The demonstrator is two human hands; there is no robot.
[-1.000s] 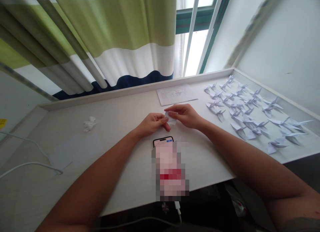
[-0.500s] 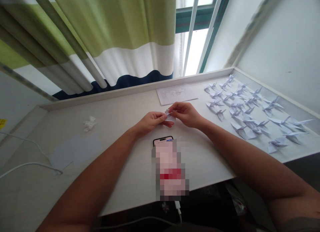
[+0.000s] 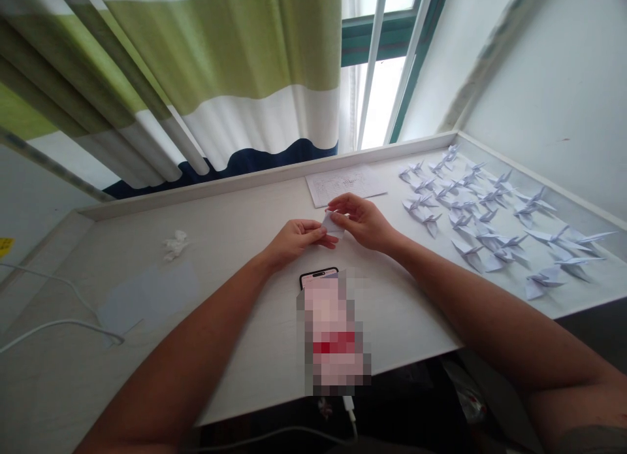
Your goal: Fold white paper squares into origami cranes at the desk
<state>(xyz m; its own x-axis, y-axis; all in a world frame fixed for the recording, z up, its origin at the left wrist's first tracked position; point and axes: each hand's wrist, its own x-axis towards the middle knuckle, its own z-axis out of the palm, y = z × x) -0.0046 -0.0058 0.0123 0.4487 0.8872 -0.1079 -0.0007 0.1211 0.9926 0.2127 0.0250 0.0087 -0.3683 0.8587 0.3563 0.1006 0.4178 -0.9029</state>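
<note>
1. L hand [image 3: 296, 238] & R hand [image 3: 365, 222] both pinch one small white paper [image 3: 333, 223], w/ fingers shut tight on it.
2. The paper is up off the table [image 3: 235, 225], btw the hands, just past the phone [image 3: 319, 275].
3. Change: R hand has gone up a bit & the paper tips more. It looks like the fold is still being pressed.
4. Lots of folded paper birds [image 3: 470, 206] lie to the R, well apart.

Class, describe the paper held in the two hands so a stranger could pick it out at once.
On the white desk below the striped curtain, look just beyond the phone. There the left hand and right hand pinch a small folded paper, the only piece held, unlike the cranes lying at right.
</note>
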